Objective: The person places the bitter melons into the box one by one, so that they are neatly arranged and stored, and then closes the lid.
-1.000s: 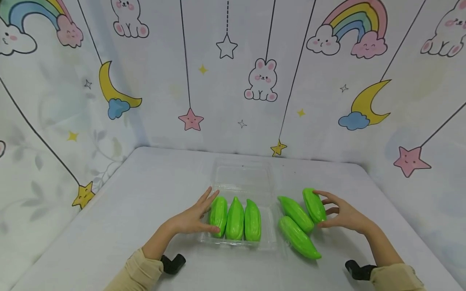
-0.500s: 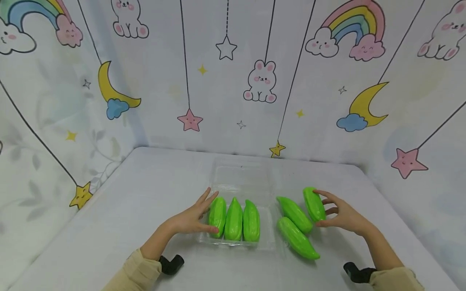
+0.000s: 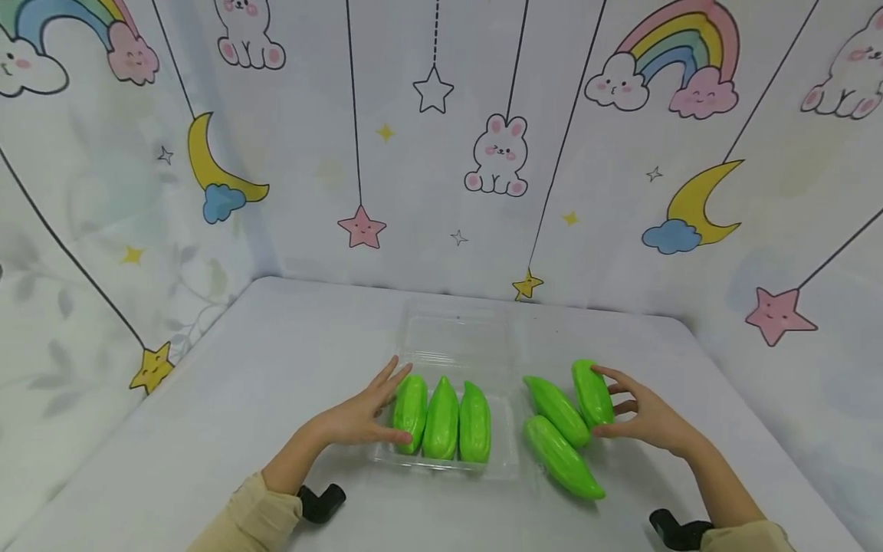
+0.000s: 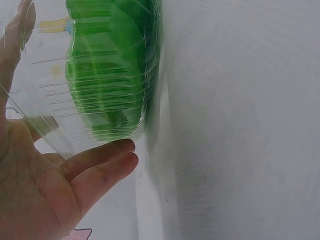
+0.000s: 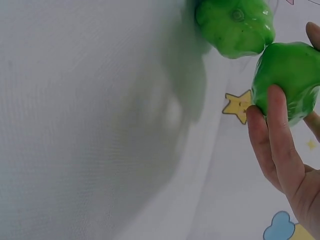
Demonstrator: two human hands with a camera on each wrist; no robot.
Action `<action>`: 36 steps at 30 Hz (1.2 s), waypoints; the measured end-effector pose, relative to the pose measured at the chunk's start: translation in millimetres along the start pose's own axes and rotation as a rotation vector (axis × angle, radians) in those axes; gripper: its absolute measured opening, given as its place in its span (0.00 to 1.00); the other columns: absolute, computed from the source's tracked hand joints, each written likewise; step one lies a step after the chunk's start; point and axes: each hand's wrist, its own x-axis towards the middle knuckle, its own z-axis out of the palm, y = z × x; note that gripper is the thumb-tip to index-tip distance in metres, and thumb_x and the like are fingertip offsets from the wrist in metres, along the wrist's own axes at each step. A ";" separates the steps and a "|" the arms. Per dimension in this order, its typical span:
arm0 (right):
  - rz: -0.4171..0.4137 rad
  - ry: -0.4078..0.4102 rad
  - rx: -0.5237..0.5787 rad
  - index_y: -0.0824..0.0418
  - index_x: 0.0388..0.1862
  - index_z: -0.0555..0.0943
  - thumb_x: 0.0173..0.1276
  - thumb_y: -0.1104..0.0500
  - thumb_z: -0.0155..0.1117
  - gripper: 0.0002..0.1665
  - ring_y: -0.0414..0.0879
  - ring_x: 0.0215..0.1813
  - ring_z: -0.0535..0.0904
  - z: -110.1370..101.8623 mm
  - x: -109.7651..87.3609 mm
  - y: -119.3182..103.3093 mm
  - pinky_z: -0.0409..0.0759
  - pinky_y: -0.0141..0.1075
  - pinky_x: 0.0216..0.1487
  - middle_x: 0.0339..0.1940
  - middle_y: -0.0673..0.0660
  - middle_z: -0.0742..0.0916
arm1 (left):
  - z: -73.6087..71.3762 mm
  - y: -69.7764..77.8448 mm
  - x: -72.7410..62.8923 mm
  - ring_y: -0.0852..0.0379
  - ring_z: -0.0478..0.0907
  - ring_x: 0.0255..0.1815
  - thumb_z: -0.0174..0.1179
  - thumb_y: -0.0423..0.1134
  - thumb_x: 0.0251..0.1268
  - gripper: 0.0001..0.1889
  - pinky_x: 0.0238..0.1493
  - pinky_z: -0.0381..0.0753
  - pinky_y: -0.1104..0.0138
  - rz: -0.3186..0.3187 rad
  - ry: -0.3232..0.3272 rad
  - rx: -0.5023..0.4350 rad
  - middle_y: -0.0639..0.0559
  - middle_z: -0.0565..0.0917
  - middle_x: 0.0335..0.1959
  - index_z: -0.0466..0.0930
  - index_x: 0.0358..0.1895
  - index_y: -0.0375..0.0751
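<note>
Across the white cloth-covered counter (image 3: 331,330), my head view gives me the person's right hand (image 3: 638,410) pinching a glossy green, elongated, ridged gourd-shaped piece (image 3: 592,392) between thumb and fingers. It sits right of two similar loose pieces. Its long axis runs from the far left toward the near right, closer to lengthwise than crosswise; I cannot tell which end is the pointed one. Of the loose pair, the farther loose piece (image 3: 557,412) aims its narrow tip far and left, while the nearer loose piece (image 3: 562,458) aims its tip near and right.

I see three more green pieces (image 3: 441,420) side by side in a clear plastic hinged container (image 3: 507,445), its lid (image 3: 455,337) lying open on the far side. Their long axes run near to far; the middle and right ones show narrow tips pointing away. The left hand (image 3: 362,414) is spread at the container's left side, thumb toward the front.

On my left wrist view, the fingers extend straight beside the ribbed plastic, with green showing through it. Whether the fingertips touch the wall, I cannot tell.

On my right wrist view, fingers lie along the held piece, whose rounded end faces me, so its length is foreshortened. One loose piece shows its blunt end close by, and a soft shadow (image 5: 150,130) falls on the counter.
</note>
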 end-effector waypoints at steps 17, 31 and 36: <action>0.009 0.064 -0.035 0.55 0.71 0.55 0.47 0.53 0.76 0.56 0.61 0.48 0.76 5.8 -3.9 -26.5 0.79 0.45 0.35 0.55 0.70 0.70 | 0.3 1.5 1.4 0.32 0.57 0.64 0.66 0.52 0.51 0.55 0.59 0.66 0.48 -0.008 -0.005 0.003 0.42 0.26 0.71 0.33 0.73 0.52; 0.013 0.072 0.014 0.53 0.71 0.56 0.46 0.53 0.76 0.56 0.60 0.48 0.76 20.9 -6.9 -50.0 0.79 0.44 0.34 0.55 0.69 0.71 | 1.6 0.7 -0.5 0.32 0.57 0.64 0.66 0.52 0.51 0.54 0.59 0.65 0.48 -0.010 -0.009 -0.004 0.42 0.25 0.71 0.33 0.73 0.51; 0.011 0.074 0.004 0.54 0.71 0.55 0.45 0.53 0.77 0.57 0.60 0.48 0.77 25.8 -4.6 -57.0 0.80 0.44 0.33 0.55 0.70 0.71 | 1.7 0.2 -0.6 0.32 0.57 0.64 0.66 0.52 0.51 0.54 0.59 0.66 0.48 -0.006 -0.005 0.001 0.43 0.25 0.71 0.33 0.73 0.52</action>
